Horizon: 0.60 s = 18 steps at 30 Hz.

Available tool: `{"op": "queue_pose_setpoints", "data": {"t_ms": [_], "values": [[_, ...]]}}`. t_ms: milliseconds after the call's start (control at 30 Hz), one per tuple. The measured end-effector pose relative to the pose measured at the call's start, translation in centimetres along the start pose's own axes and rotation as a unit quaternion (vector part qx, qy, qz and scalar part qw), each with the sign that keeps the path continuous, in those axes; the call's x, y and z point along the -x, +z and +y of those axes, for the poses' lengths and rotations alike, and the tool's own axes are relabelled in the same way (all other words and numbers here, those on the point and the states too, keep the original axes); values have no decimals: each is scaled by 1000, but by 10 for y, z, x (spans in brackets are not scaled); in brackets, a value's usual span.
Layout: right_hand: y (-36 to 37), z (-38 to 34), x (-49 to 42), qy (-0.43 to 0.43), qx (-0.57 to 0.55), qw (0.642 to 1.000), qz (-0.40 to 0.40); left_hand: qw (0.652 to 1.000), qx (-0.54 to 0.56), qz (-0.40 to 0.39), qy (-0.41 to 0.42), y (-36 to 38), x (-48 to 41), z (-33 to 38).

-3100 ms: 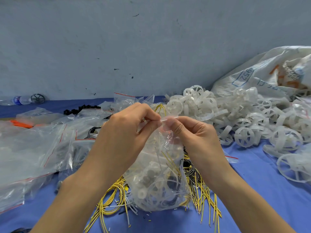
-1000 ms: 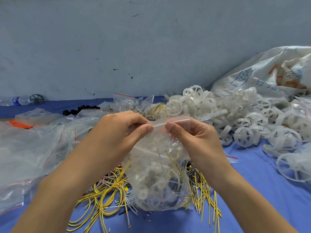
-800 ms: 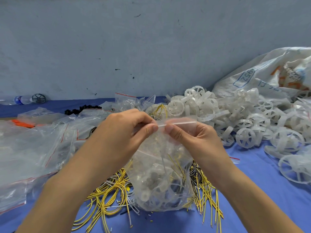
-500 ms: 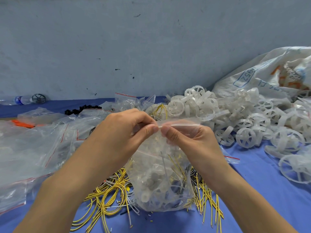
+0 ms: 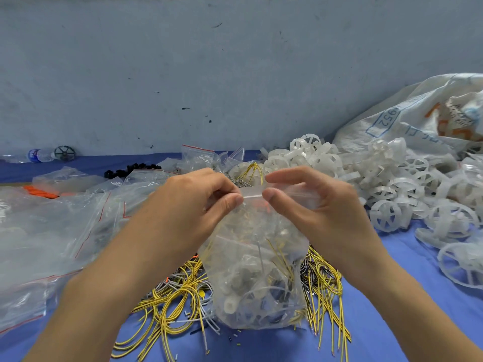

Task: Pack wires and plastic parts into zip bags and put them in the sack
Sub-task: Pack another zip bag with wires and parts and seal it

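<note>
R hand (image 5: pixel 321 215) index has lifted since 0.5 s ago; thumb + rear fingers pinch the seal (image 5: pixel 252 196). L hand (image 5: pixel 190 205) pinches it alongside. Zip bag (image 5: pixel 251 270) stands on wires (image 5: pixel 172 304). Seal axis runs L-R; sack (image 5: pixel 407 118) lies right, nearer R hand.

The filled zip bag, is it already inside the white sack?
No, the zip bag stands among yellow wires, its top pinched by the left hand and right hand; the sack lies apart at the right.

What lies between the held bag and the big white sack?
Head view: a heap of white plastic wheels lies between zip bag and sack.
</note>
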State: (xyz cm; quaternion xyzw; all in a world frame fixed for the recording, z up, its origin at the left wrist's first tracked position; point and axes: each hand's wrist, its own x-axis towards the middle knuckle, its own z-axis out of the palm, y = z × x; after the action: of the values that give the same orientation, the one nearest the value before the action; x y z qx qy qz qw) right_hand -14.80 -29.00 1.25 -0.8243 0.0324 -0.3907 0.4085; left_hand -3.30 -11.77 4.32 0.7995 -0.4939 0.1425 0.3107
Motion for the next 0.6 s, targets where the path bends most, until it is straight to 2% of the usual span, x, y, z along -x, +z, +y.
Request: {"op": "queue_pose_setpoints", "data": {"t_ms": [67,133,333,600], "values": [[0,-9,1,-87,238,967,-11,1000,-6,5,15,4,1,5],[3,-20,3,-122,333,934,-31,999,-22,2,33,7,1,9],[0,-27,3,-96,332,938,-20,999,-15,7,49,6,2,6],[-4,-23,3,-86,349,933,2,1000,4,-6,20,-5,2,-5]]}}
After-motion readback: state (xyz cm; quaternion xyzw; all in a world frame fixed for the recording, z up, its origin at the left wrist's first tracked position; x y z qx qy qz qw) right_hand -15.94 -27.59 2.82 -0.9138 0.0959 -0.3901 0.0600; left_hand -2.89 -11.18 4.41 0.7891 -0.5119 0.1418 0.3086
